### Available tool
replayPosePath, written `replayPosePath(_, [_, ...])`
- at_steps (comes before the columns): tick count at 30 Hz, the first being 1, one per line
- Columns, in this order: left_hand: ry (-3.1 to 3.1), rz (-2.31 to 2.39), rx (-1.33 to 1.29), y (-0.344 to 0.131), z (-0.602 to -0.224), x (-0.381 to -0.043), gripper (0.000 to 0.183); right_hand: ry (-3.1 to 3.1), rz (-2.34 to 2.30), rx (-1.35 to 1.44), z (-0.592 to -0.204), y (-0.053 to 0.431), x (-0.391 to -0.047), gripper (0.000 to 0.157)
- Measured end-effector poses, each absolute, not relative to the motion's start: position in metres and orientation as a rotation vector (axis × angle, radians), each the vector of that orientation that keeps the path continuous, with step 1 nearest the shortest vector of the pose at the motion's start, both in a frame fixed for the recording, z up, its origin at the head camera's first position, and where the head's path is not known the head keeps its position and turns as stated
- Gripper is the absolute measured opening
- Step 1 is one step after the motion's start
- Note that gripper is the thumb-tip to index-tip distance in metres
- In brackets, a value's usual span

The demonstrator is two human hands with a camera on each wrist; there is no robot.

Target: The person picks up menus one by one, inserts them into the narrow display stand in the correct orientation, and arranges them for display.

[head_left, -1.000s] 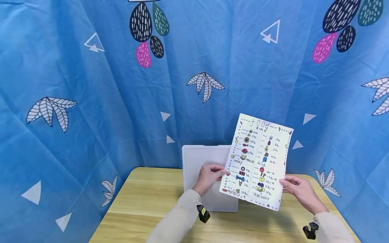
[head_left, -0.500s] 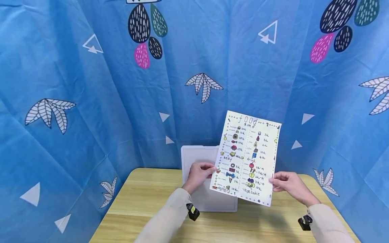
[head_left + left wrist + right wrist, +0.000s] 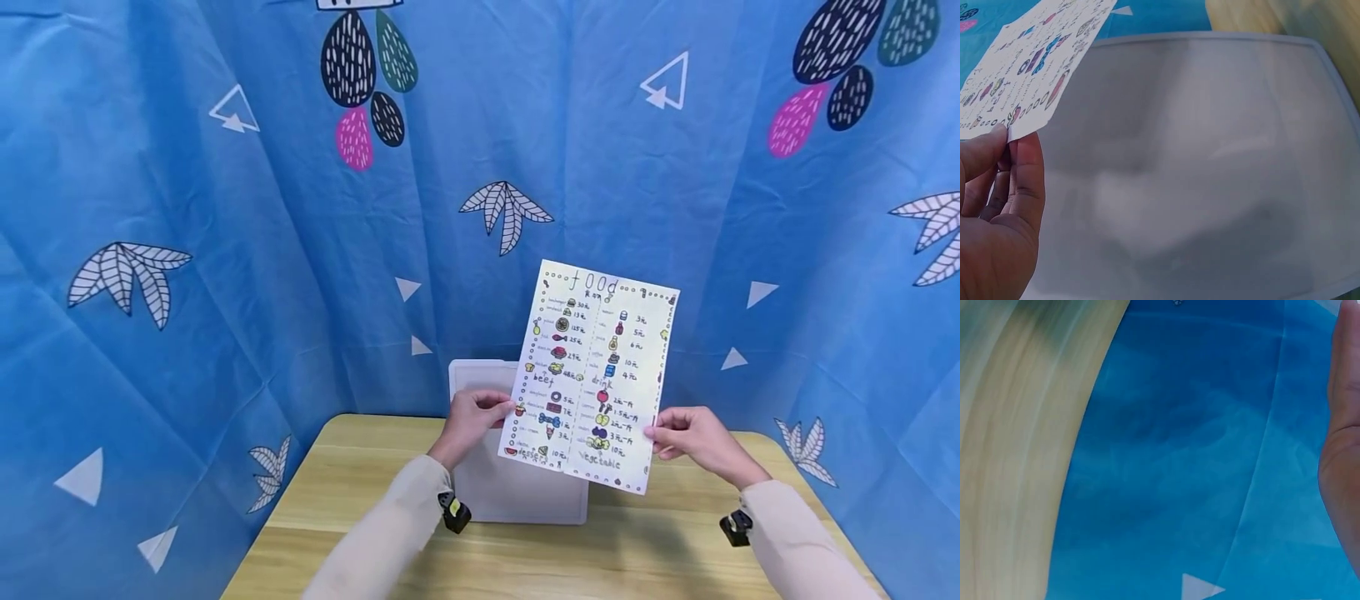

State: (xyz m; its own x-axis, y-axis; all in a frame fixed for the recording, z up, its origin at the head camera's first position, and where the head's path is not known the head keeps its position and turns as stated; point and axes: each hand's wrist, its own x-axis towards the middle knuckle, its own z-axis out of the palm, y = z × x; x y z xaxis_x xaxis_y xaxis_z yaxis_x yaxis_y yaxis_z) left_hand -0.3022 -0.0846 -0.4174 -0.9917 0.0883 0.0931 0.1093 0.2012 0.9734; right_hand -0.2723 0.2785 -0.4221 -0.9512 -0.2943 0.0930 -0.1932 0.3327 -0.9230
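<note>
Left hand (image 3: 471, 423) pinching the sheet (image 3: 588, 375) at its left edge, below the middle, thumb in front; right hand (image 3: 697, 437) pinching the right edge, likewise low, thumb in front. Sheet's place: raised above the counter (image 3: 348, 479), just right of the middle of the far edge, tilted clockwise, drawn side showing. To hold it well, lift the right hand slightly for a level top, pinch lightly, and draw gently outward against sagging; probably easy to crease, being thin.

Around, left to right: a blue curtain (image 3: 247, 292) past the left edge, and round behind the far and right ones too; then a pale board (image 3: 525, 496) just left of the middle of the far edge, partly covered by sheet and left hand, whether propped or lying hard to tell. Possible hindrances: the board behind the sheet's low left corner, and black clips (image 3: 453, 512) at both wrists, apt to snag paper.
</note>
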Motion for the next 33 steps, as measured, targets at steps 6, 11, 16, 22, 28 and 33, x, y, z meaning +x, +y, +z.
replayPosePath(6, [-2.390,-1.950,-0.209,-0.095,-0.406,-0.306,0.015,2.492,-1.655,-0.472,-0.410,0.268,-0.285,0.027])
replayPosePath(11, [-2.376,-1.925,-0.199,-0.101,-0.397,-0.310,0.016,2.502,-1.630,-0.472,-0.396,0.258,-0.293,0.024])
replayPosePath(16, [-2.357,-1.911,-0.184,-0.107,-0.387,-0.316,0.016,2.534,-1.602,-0.462,-0.385,0.251,-0.302,0.024])
replayPosePath(22, [-2.361,-1.881,-0.174,-0.112,-0.374,-0.321,0.017,2.561,-1.582,-0.473,-0.377,0.247,-0.312,0.025])
replayPosePath(28, [-2.370,-1.847,-0.175,-0.115,-0.364,-0.326,0.017,2.560,-1.595,-0.493,-0.371,0.246,-0.318,0.024])
replayPosePath(33, [-2.368,-1.826,-0.187,-0.119,-0.355,-0.331,0.017,2.578,-1.594,-0.491,-0.365,0.242,-0.324,0.024])
